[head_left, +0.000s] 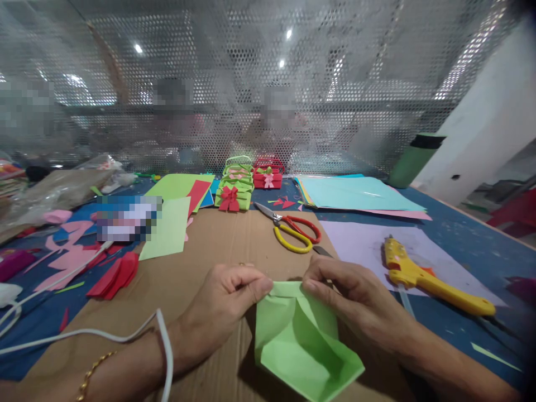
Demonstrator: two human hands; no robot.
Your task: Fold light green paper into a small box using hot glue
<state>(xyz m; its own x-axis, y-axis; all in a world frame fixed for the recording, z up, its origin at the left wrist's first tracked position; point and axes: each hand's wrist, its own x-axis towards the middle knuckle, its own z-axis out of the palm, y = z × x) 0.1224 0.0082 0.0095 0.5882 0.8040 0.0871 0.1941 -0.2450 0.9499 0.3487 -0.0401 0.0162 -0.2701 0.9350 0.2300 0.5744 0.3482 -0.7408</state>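
Observation:
Both my hands hold a folded piece of light green paper [301,340] over a brown cardboard sheet [218,240] at the near edge of the table. My left hand [221,310] pinches the paper's upper left corner between thumb and fingers. My right hand [355,298] pinches its upper right edge, fingers closed on the fold. The paper lies partly folded, with a flap raised in its middle.
Red and yellow scissors [293,229] lie beyond my hands, and a yellow glue gun [427,276] rests on lilac paper to the right. Finished green and red paper baskets [240,187], paper stacks [355,195], pink and red scraps [75,257] and a white cable [84,334] surround the cardboard. A perforated screen stands behind.

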